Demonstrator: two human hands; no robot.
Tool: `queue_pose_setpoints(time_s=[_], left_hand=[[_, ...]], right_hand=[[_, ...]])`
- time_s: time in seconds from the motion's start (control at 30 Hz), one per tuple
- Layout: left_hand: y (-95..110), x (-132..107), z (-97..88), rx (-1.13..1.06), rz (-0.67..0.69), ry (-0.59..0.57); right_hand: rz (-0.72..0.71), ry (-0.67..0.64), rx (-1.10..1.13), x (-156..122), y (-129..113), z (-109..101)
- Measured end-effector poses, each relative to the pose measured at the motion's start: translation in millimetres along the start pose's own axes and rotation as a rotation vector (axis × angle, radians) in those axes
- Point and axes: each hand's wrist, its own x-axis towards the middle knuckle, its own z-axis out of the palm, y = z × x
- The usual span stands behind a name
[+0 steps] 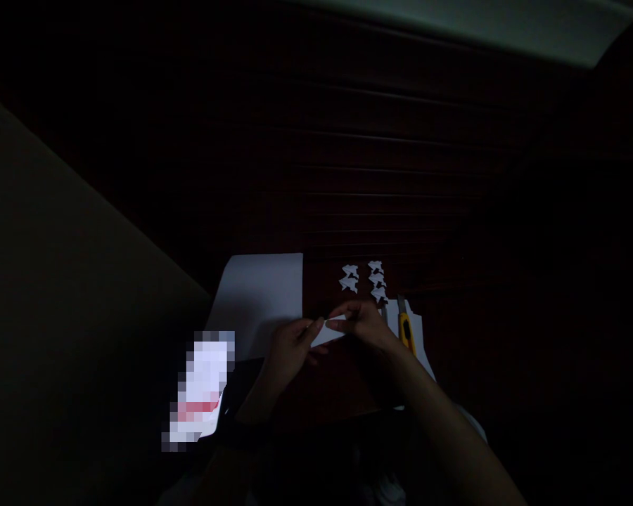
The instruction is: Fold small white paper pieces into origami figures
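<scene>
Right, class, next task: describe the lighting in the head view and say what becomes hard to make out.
Head view: very dim overall, the right side nearly black; head view: the paper piece between the fingers stands out pale, while the large sheet darkens toward its lower part; head view: the bright screen is pixelated, so its content is unreadable.

A paper strip is held by the left hand and right hand above the table. From it, five folded shapes are seen at one o'clock, a yellow cutter on papers at three, a sheet at ten, a lit screen at eight.
</scene>
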Motion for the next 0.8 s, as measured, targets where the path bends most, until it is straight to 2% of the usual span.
queue_pose_setpoints(time_s=[0.07,0.17,0.33,0.57,0.7,0.8], left_hand=[[-0.9,-0.6,-0.5,-0.003,0.007,0.019],[0.4,-2.2,-0.6,0.017,0.047,0.048],[7.7,-6.7,-6.2,-0.023,0.071,-0.007],[11.5,-7.2,-12.9,-0.071,0.043,-0.065],[12.8,-6.1,-12.4,-0.075,0.026,-0.008],[12.9,-4.9,-11.6,-0.062,0.021,0.049]], right_hand=[[0.006,-0.035,-0.005,-0.2,1.1,2.5],[0.013,-0.011,0.015,-1.1,-0.4,6.1],[0.042,-0.026,0.127,-2.5,-4.0,8.7],[0.051,-0.028,0.149,-0.6,-5.3,10.3],[0.051,-0.077,0.126,-3.4,-9.6,11.1],[0.028,-0.043,0.101,-4.5,-10.7,12.0]])
